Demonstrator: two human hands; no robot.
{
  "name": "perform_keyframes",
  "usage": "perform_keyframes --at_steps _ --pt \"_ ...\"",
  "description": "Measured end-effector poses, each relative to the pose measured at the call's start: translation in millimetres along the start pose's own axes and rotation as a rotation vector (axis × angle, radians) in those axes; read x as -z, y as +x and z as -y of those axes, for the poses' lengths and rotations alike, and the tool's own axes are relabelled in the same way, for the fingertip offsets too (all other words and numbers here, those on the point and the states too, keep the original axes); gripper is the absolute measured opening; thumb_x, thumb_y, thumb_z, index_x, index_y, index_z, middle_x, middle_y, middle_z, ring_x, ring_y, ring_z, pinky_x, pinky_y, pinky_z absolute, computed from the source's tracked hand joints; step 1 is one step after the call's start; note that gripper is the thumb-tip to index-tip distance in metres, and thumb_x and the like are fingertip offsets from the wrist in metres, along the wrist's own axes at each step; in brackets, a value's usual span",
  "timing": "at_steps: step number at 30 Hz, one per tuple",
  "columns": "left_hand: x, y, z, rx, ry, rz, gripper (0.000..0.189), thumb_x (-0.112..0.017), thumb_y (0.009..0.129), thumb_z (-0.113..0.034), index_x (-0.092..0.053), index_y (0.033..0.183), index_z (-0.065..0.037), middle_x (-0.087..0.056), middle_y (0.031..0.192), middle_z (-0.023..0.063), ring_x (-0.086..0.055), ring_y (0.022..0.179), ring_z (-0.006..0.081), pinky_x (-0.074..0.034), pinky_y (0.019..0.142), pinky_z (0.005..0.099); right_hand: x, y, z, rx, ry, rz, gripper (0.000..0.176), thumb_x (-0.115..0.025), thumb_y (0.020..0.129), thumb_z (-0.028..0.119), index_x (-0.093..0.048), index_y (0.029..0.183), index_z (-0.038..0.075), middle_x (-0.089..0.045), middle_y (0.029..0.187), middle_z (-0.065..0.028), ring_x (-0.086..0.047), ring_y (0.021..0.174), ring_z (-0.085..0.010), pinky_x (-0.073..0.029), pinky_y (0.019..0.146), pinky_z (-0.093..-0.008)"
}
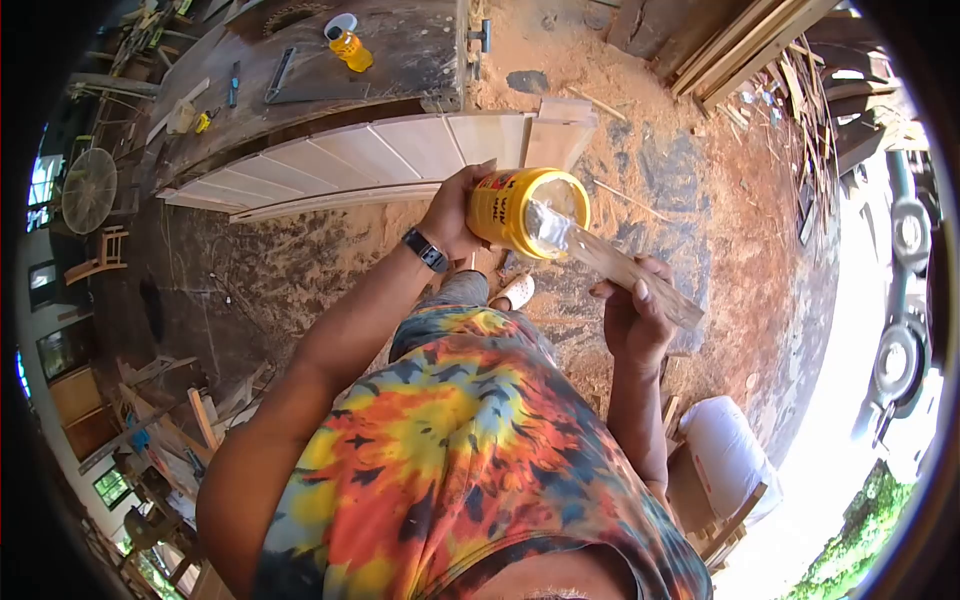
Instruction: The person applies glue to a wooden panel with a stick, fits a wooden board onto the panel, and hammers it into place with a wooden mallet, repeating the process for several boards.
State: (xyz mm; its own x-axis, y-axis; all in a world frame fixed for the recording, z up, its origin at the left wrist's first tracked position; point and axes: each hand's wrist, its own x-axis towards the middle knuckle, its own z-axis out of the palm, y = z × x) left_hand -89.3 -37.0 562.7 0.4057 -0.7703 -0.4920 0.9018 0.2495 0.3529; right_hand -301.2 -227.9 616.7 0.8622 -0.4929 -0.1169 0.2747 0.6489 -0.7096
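The floor (pixel 765 260) is the largest thing here; it is brown and dark, with much sawdust (pixel 565 55) spread over it. Next comes the dark tabletop (pixel 405 65) at the upper left, and along its near side there is a long panel (pixel 335 163) of pale wooden boards. The shirt (pixel 460 430) below has many colours: orange, yellow, blue and black. A white sack (pixel 728 455) is to the right of it.

The yellow jar (pixel 506 212) is held in the air above the floor, tilted, with its mouth turned towards the right. A flat wooden stick (pixel 628 275) slants to this mouth, and its far end meets a whitish, shiny material (pixel 545 225) there.

The left hand (pixel 457 215) has its grip wrapped around the jar. The right hand (pixel 640 318) has a narrow grip, pinching the stick towards its outer end.

A small yellow bottle (pixel 350 50) is on the tabletop, well apart from both hands. The smallest is the dark wristwatch (pixel 425 250) on the left wrist.
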Motion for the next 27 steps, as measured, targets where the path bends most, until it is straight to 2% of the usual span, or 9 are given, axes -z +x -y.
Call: perform_keyframes --at_steps 3,9,13,14,15,19,21,22,27 --pt "17 -1 -5 0.029 -0.028 -0.002 0.051 -0.044 0.102 -0.053 -0.063 0.122 -0.011 -0.073 0.099 0.0081 -0.072 0.081 0.0263 -0.053 0.049 0.0391 -17 0 5 0.130 0.101 -0.042 0.044 -0.068 0.094 0.017 -0.053 0.131 0.000 -0.068 0.105 -0.0179 -0.071 0.080 -0.0285 -0.061 0.076 -0.0385" --pt "40 -17 -41 -0.010 -0.179 0.359 0.078 -0.049 0.094 -0.071 -0.049 0.144 -0.011 -0.066 0.124 0.0189 -0.069 0.100 0.0357 -0.058 0.067 0.0469 -1 17 26 0.260 -0.030 -0.116 0.035 -0.057 0.105 0.023 -0.050 0.135 0.006 -0.068 0.083 -0.0079 -0.054 0.056 -0.0120 -0.048 0.057 -0.0304" --pt "65 2 -81 -0.141 -0.039 0.617 0.086 -0.060 0.091 -0.068 -0.040 0.151 -0.010 -0.059 0.137 0.0210 -0.065 0.114 0.0405 -0.060 0.083 0.0492 -3 24 28 0.337 -0.055 -0.067 0.034 -0.062 0.102 0.017 -0.051 0.132 0.005 -0.068 0.095 -0.0116 -0.063 0.069 -0.0173 -0.054 0.069 -0.0322" --pt "78 16 -92 -0.125 -0.064 0.745 0.092 -0.061 0.088 -0.070 -0.037 0.153 -0.008 -0.053 0.143 0.0222 -0.056 0.129 0.0401 -0.053 0.098 0.0586 -3 26 26 0.364 -0.033 -0.010 0.037 -0.065 0.099 0.016 -0.051 0.131 0.005 -0.068 0.102 -0.0138 -0.066 0.076 -0.0200 -0.056 0.075 -0.0333" --pt "74 19 -102 -0.125 -0.074 0.747 0.092 -0.061 0.088 -0.070 -0.037 0.153 -0.008 -0.053 0.143 0.0222 -0.056 0.129 0.0401 -0.053 0.098 0.0586 -12 30 28 0.362 -0.042 -0.011 0.037 -0.065 0.099 0.016 -0.051 0.131 0.005 -0.068 0.102 -0.0138 -0.066 0.076 -0.0200 -0.056 0.075 -0.0333" --pt "62 26 -137 -0.185 -0.275 0.680 0.090 -0.066 0.086 -0.067 -0.043 0.150 -0.009 -0.054 0.144 0.0200 -0.052 0.134 0.0356 -0.044 0.110 0.0564 -48 38 46 0.403 -0.183 0.258 0.072 -0.079 0.081 0.011 -0.043 0.142 0.001 -0.056 0.129 -0.0218 -0.067 0.101 -0.0283 -0.057 0.086 -0.0429" --pt "54 21 -161 -0.373 -0.035 0.584 0.089 -0.071 0.085 -0.063 -0.044 0.150 -0.008 -0.054 0.145 0.0164 -0.053 0.135 0.0300 -0.045 0.111 0.0518 -63 43 50 0.378 -0.146 0.397 0.085 -0.083 0.078 0.018 -0.037 0.146 -0.001 -0.051 0.135 -0.0232 -0.066 0.101 -0.0319 -0.058 0.084 -0.0471" --pt "48 18 -176 -0.357 0.003 0.676 0.086 -0.083 0.081 -0.047 -0.046 0.148 -0.007 -0.058 0.142 0.0125 -0.056 0.131 0.0247 -0.046 0.111 0.0475 -66 53 56 0.314 -0.203 0.614 0.093 -0.081 0.079 0.030 -0.029 0.151 0.002 -0.044 0.151 -0.0211 -0.062 0.114 -0.0343 -0.054 0.089 -0.0493" --pt "58 35 -215 -0.431 0.331 0.563 0.078 -0.092 0.070 -0.021 -0.055 0.137 -0.005 -0.066 0.130 0.0092 -0.062 0.121 0.0211 -0.046 0.108 0.0394 -80 56 51 0.229 -0.177 0.567 0.099 -0.077 0.081 0.055 -0.032 0.150 0.001 -0.047 0.148 -0.0239 -0.063 0.115 -0.0380 -0.055 0.090 -0.0510"
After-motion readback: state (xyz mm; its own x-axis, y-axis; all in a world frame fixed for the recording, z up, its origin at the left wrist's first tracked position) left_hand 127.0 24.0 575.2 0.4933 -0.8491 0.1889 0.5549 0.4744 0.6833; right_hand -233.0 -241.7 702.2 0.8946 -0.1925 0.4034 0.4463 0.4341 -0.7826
